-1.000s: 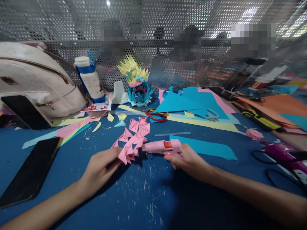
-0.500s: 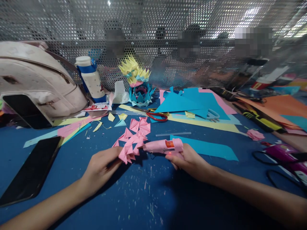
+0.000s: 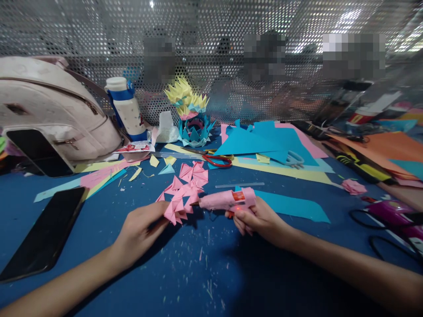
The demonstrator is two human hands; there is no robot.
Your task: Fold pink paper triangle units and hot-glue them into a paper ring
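Near the middle of the blue table, my left hand (image 3: pixel 142 233) pinches the lower left of a pink folded-paper piece (image 3: pixel 180 196) made of several pointed units. My right hand (image 3: pixel 261 220) is wrapped round the handle of a pink glue gun (image 3: pixel 224 200), whose small red light is lit. The gun's dark nozzle points left and is at the right edge of the pink paper piece; whether it touches is too small to tell. Behind stands a folded-paper model (image 3: pixel 194 125) with a blue base and yellow spiky tops.
A dark phone (image 3: pixel 42 233) lies left; a backpack (image 3: pixel 49 110), bottle (image 3: pixel 127 110) and second phone (image 3: pixel 38 152) stand behind it. Red-handled scissors (image 3: pixel 218 160), a clear glue stick (image 3: pixel 239 185) and blue paper (image 3: pixel 257 141) lie beyond my hands. A purple object (image 3: pixel 393 215) with black cord is right.
The glue gun has shifted very slightly right, and the fingers of my right hand have moved around its handle and trigger. My left hand keeps its hold on the pink piece.
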